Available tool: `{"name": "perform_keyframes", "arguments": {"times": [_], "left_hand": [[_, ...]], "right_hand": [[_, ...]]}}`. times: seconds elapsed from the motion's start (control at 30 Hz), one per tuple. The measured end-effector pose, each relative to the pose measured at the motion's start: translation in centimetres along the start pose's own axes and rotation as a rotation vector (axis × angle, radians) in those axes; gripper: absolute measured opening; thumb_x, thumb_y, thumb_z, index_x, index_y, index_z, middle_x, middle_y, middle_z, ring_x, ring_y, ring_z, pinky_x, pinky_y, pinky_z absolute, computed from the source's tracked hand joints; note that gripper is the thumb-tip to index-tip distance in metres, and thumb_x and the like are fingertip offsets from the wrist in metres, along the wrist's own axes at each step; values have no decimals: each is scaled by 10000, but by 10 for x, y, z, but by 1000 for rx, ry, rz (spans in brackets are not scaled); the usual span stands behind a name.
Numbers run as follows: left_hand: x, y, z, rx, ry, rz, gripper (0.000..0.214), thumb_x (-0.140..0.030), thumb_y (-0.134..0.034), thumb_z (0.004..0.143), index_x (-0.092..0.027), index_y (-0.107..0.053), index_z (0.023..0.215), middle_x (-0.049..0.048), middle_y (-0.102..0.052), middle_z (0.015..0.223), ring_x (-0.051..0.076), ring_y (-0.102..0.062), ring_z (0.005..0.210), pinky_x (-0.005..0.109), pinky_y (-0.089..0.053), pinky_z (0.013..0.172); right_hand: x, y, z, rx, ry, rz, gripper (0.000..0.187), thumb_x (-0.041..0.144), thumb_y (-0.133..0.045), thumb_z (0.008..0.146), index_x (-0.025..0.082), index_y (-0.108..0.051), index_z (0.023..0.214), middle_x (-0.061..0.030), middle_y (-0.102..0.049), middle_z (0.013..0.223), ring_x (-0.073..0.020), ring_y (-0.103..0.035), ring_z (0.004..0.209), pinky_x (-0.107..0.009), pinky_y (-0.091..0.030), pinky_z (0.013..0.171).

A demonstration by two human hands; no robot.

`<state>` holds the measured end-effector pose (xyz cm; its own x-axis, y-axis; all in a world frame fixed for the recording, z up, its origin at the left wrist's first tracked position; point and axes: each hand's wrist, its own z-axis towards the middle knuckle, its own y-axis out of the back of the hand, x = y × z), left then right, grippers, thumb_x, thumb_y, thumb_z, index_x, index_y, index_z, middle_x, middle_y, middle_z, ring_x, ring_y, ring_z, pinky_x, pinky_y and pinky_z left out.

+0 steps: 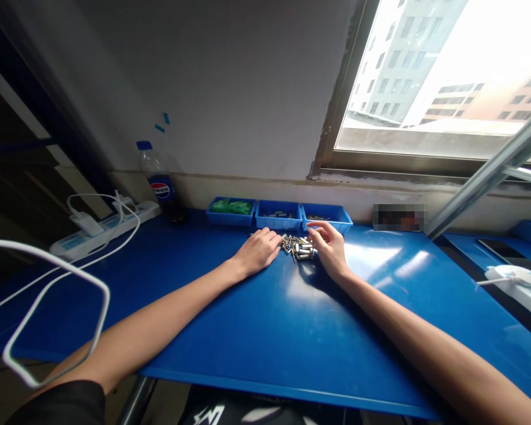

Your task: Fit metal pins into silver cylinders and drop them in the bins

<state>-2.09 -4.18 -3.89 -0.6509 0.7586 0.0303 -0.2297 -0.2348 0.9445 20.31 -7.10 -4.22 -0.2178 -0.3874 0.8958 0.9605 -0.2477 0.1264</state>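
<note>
A small pile of metal pins and cylinders, silver with some brassy pieces, lies on the blue table between my hands. My left hand rests palm down at the pile's left edge, fingers laid out on the tabletop and their tips close to the pieces. Over the right side of the pile hovers my right hand, its thumb and forefinger slightly apart with nothing visible between them. Just behind are three blue bins: the right bin holds thin pins, the middle bin short metal cylinders, the left bin green plastic-wrapped material.
A cola bottle stands at the back left beside a white power strip with plugged-in chargers. White cable loops across the left foreground. At right are a slanted metal bar, a dark phone and another power strip.
</note>
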Motion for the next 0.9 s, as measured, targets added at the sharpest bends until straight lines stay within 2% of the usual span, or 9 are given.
{"name": "perform_keyframes", "arguments": {"times": [0.2, 0.4, 0.47, 0.57, 0.8, 0.9], "left_hand": [[-4, -1, -1, 6, 29, -22, 231, -219, -495, 1035, -164, -676, 1167, 100, -705, 1096, 229, -635, 1025, 359, -506, 931], [-6, 5, -2, 42, 68, 74, 254, -131, -467, 1001, -142, -719, 1032, 129, -686, 1073, 242, -659, 973, 371, -533, 895], [-4, 6, -2, 43, 78, 43, 243, -141, -485, 993, -142, -728, 992, 129, -680, 1086, 239, -664, 981, 365, -537, 911], [-1, 6, -1, 23, 109, -10, 226, -187, -506, 998, -158, -726, 1042, 115, -676, 1069, 232, -671, 973, 351, -542, 907], [-5, 16, 6, 62, 191, -18, 226, -163, -510, 955, -193, -723, 1025, 92, -653, 1045, 209, -675, 835, 317, -533, 752], [-6, 19, 9, 34, 223, 38, 183, -241, -578, 927, -176, -723, 1018, 113, -661, 1050, 258, -668, 925, 364, -539, 817]], "right_hand": [[0, -1, -1, 21, -16, 32, 243, 395, -660, 874, 206, -714, 1016, 10, -627, 676, -153, -503, 581, -276, -406, 541], [2, -1, 0, 34, -28, 39, 240, 399, -656, 868, 211, -712, 1006, 13, -628, 682, -145, -499, 561, -274, -427, 535], [2, -1, 0, 40, -43, 39, 246, 408, -653, 866, 214, -709, 1007, 15, -624, 684, -145, -499, 558, -275, -434, 533], [3, -1, 0, 36, -60, 33, 255, 421, -645, 864, 215, -704, 1004, 16, -612, 671, -146, -499, 552, -275, -434, 524], [5, -2, 0, 36, -60, 52, 222, 390, -659, 853, 211, -710, 975, 17, -613, 666, -142, -501, 558, -275, -435, 536], [5, -2, 0, 40, -62, 71, 205, 372, -663, 851, 210, -712, 967, 20, -609, 661, -141, -502, 556, -277, -433, 535]]}}
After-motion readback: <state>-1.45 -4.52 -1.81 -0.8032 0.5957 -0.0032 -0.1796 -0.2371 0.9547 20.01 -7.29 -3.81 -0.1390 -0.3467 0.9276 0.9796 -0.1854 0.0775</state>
